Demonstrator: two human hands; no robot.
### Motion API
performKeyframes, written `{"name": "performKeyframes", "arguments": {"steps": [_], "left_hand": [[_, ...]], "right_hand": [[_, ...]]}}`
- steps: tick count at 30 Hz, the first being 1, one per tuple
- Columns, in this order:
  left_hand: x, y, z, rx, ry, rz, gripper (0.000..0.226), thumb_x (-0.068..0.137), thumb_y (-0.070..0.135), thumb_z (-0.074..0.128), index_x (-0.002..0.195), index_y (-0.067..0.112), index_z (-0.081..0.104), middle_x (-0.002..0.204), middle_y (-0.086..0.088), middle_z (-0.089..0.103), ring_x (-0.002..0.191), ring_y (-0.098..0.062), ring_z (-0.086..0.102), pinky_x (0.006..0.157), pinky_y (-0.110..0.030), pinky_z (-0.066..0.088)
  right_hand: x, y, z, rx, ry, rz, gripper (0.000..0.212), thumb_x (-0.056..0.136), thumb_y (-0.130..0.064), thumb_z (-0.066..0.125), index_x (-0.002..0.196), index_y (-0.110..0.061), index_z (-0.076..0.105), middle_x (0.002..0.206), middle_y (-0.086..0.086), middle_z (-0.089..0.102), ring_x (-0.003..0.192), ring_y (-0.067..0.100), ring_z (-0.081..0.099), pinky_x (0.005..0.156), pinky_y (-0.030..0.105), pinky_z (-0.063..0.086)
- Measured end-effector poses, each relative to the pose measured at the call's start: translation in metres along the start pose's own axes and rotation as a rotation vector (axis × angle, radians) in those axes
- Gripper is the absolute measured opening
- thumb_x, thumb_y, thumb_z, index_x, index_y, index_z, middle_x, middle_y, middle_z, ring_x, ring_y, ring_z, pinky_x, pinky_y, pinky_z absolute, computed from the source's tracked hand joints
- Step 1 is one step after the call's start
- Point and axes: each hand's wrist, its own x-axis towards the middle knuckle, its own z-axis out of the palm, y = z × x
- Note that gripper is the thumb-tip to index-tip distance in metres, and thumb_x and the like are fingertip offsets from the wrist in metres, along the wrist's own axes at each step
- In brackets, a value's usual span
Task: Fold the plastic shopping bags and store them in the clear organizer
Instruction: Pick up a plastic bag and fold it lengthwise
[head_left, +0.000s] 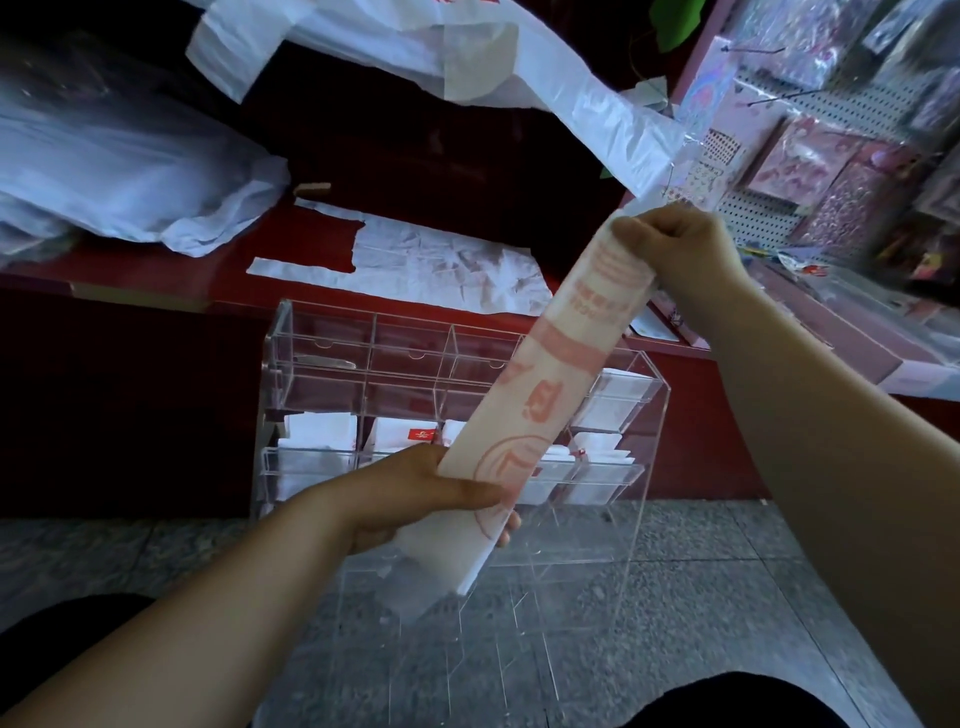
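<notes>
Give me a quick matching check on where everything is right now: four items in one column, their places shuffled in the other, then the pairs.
Items
1. printed bag strip
2. flattened white bag
3. small folded bags
4. clear organizer

Places
A. lying on the red counter
B. standing on the grey floor
C. gripped by the left hand at its lower end and the right hand at its upper end
D. in the organizer's compartments

Pairs: 1-C, 2-A, 3-D, 4-B
</notes>
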Motion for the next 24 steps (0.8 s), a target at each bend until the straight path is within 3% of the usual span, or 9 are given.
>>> {"name": "performKeyframes", "arguments": {"steps": [5,7,12,15,18,20,22,24], "left_hand": [[0.007,0.001,0.004,-0.117,0.118,0.018,0.007,0.076,0.005,0.062,0.082,0.009,0.065,0.071,-0.007,0.072,0.06,-0.015,0.068,0.057,-0.024,0.054],[0.01,0.0,0.004,-0.124,0.152,0.012,0.012,0.081,-0.001,0.058,0.078,0.007,0.066,0.067,-0.007,0.071,0.058,-0.015,0.067,0.054,-0.023,0.054],[0.026,-0.01,-0.006,-0.154,0.454,0.04,0.006,0.081,0.002,0.061,0.079,0.004,0.066,0.073,-0.01,0.07,0.071,-0.024,0.064,0.08,-0.036,0.052],[0.034,-0.012,-0.012,-0.223,0.586,0.054,0.008,0.082,0.003,0.06,0.077,0.007,0.066,0.067,-0.003,0.07,0.068,-0.019,0.065,0.075,-0.031,0.051],[0.041,-0.012,-0.013,-0.25,0.629,0.061,0.012,0.084,0.004,0.058,0.093,0.002,0.066,0.086,-0.009,0.069,0.08,-0.018,0.064,0.078,-0.029,0.05],[0.046,-0.014,-0.012,-0.275,0.649,0.046,0.019,0.085,0.005,0.058,0.101,-0.002,0.064,0.097,-0.013,0.067,0.089,-0.023,0.063,0.084,-0.033,0.049],[0.051,-0.018,-0.01,-0.292,0.659,0.027,0.02,0.085,0.006,0.057,0.102,-0.001,0.063,0.101,-0.014,0.067,0.092,-0.025,0.063,0.086,-0.035,0.049],[0.054,-0.021,-0.008,-0.316,0.648,0.022,0.018,0.085,0.005,0.056,0.101,0.001,0.063,0.096,-0.012,0.069,0.086,-0.021,0.066,0.08,-0.031,0.053]], "right_hand": [[0.002,0.005,0.023,-0.034,-0.037,0.015,0.009,0.087,-0.015,0.06,0.078,-0.014,0.063,0.04,-0.017,0.054,0.038,-0.008,0.049,0.044,0.008,0.039],[0.003,0.008,0.032,-0.006,-0.035,0.055,0.011,0.089,-0.017,0.057,0.079,-0.014,0.061,0.054,-0.012,0.057,0.042,-0.007,0.051,0.049,0.011,0.044],[-0.022,0.031,0.045,0.221,0.056,0.182,0.016,0.097,-0.023,0.042,0.085,-0.019,0.052,0.081,0.0,0.057,0.073,0.014,0.056,0.074,0.034,0.048],[-0.074,0.052,0.056,0.316,0.082,0.242,0.021,0.097,-0.022,0.041,0.08,-0.018,0.053,0.082,0.008,0.06,0.075,0.019,0.055,0.073,0.034,0.047],[-0.139,0.074,0.073,0.394,-0.153,0.342,0.018,0.094,-0.017,0.047,0.079,-0.013,0.057,0.076,0.003,0.063,0.065,0.008,0.059,0.063,0.022,0.048],[-0.17,0.094,0.083,0.402,-0.36,0.425,0.011,0.082,-0.027,0.058,0.09,-0.019,0.058,0.09,-0.001,0.065,0.079,0.004,0.061,0.069,0.018,0.049],[-0.188,0.109,0.09,0.401,-0.551,0.486,0.041,0.071,-0.038,0.058,0.11,-0.025,0.052,0.115,-0.005,0.059,0.108,0.006,0.055,0.084,0.017,0.047],[-0.194,0.116,0.099,0.464,-0.662,0.556,0.057,0.068,-0.04,0.063,0.121,-0.026,0.046,0.123,-0.008,0.055,0.116,0.006,0.051,0.09,0.019,0.045]]}}
